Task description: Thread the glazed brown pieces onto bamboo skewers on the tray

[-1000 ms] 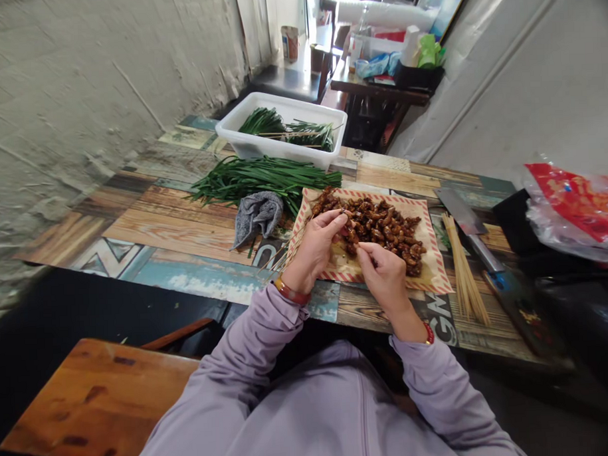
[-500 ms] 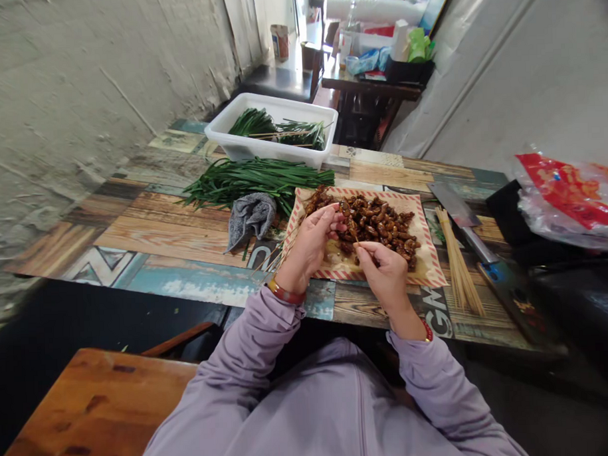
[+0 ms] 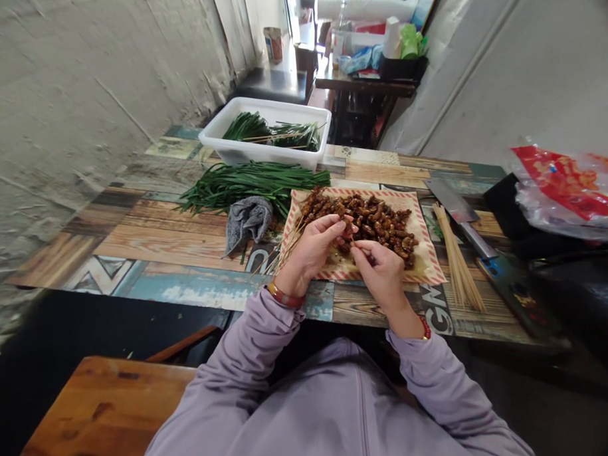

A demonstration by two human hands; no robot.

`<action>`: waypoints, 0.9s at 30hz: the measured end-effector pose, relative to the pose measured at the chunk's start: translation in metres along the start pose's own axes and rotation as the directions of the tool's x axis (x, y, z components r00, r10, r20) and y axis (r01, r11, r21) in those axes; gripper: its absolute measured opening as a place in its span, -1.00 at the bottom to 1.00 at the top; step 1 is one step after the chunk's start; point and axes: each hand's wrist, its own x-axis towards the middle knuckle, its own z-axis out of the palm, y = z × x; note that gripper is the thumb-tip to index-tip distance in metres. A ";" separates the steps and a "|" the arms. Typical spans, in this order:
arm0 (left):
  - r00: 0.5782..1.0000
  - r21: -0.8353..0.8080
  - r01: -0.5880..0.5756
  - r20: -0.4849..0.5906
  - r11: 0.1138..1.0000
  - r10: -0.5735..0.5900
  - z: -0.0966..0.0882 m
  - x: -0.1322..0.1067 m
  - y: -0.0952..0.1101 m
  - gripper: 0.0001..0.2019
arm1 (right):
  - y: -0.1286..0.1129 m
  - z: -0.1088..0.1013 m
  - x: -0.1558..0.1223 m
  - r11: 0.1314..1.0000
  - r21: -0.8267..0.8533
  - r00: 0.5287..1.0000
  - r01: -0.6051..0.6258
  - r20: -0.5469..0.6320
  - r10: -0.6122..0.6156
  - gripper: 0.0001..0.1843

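A pile of glossy brown pieces (image 3: pixel 383 220), which look like cicada nymphs, lies on striped paper (image 3: pixel 428 269) on the table. Over the pile's near side, my left hand (image 3: pixel 312 246) is closed, its thumb and fingertips pinching one brown piece, mostly hidden. Close by on the right, my right hand (image 3: pixel 384 268) pinches a thin bamboo skewer (image 3: pixel 353 237) whose upper end points up at the left fingertips. Whether the skewer's tip is inside the piece is hidden. Several thin skewers (image 3: pixel 293 240) stick out beside my left wrist, at the paper's left edge.
Right of the paper lie loose bamboo skewers (image 3: pixel 457 262) and a cleaver (image 3: pixel 457 209). Left are a grey cloth (image 3: pixel 248 223) and long green chives (image 3: pixel 252 180). Behind stands a white tub (image 3: pixel 221 146) holding more greens. A red-and-clear plastic bag (image 3: pixel 566 185) sits far right.
My fingertips have drawn a little closer together, and the left fingers have curled further round the brown piece. The whole view has shifted slightly.
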 end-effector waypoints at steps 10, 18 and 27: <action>1.000 -0.064 -0.013 -0.009 0.998 0.013 -0.001 -0.001 0.002 -0.77 | 0.003 0.000 -0.002 0.999 0.015 0.999 0.044 0.000 -0.044 -0.76; 1.000 -0.083 0.020 0.016 0.996 -0.018 -0.002 -0.001 0.002 -0.78 | -0.001 -0.002 -0.002 0.999 0.002 0.999 0.037 0.021 -0.037 -0.74; 1.000 -0.095 0.022 0.020 0.995 -0.020 -0.001 -0.002 0.003 -0.79 | -0.001 -0.003 -0.002 0.998 0.038 0.997 0.043 0.065 -0.045 -0.73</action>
